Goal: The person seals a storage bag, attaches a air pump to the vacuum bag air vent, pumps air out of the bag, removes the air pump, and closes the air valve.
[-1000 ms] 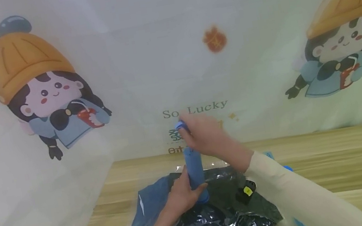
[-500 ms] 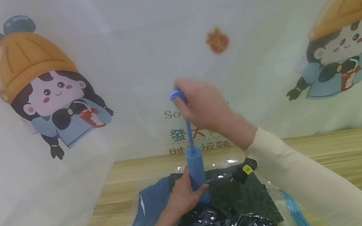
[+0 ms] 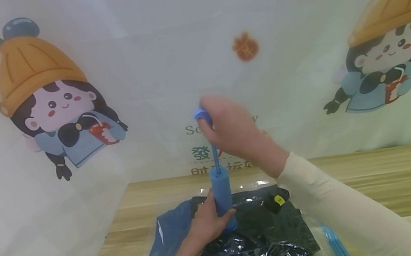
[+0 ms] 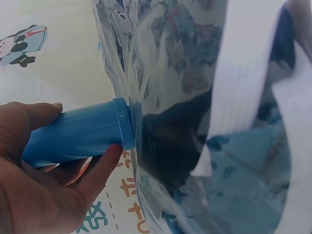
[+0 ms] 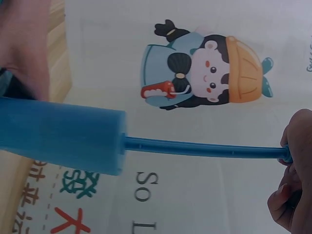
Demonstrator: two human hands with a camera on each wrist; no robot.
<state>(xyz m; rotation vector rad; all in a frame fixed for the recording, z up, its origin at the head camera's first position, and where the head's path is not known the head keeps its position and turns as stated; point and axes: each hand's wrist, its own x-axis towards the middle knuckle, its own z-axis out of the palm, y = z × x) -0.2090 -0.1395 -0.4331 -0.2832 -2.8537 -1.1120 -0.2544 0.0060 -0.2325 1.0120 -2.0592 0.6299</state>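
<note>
Head: at six o'clock, the left hand (image 3: 206,222) clasps the smooth blue pump barrel (image 3: 221,188), upright on a glossy plastic bag (image 3: 250,251); the right hand (image 3: 231,124) grips its handle (image 3: 202,114), towards twelve. Left wrist: tilting could leak air at the flange (image 4: 124,124), whose seating is unclear. Right wrist: skewed pushing might bend the slim rod (image 5: 209,148).

I find the bag (image 3: 247,254) on the table (image 3: 365,182), the backdrop (image 3: 163,71) behind both. The pump (image 3: 222,193) stands upright on the bag (fabric (image 3: 175,226) lies inside), my left hand (image 3: 206,219) round it, my right hand (image 3: 231,123) above, at its handle (image 3: 202,114).
</note>
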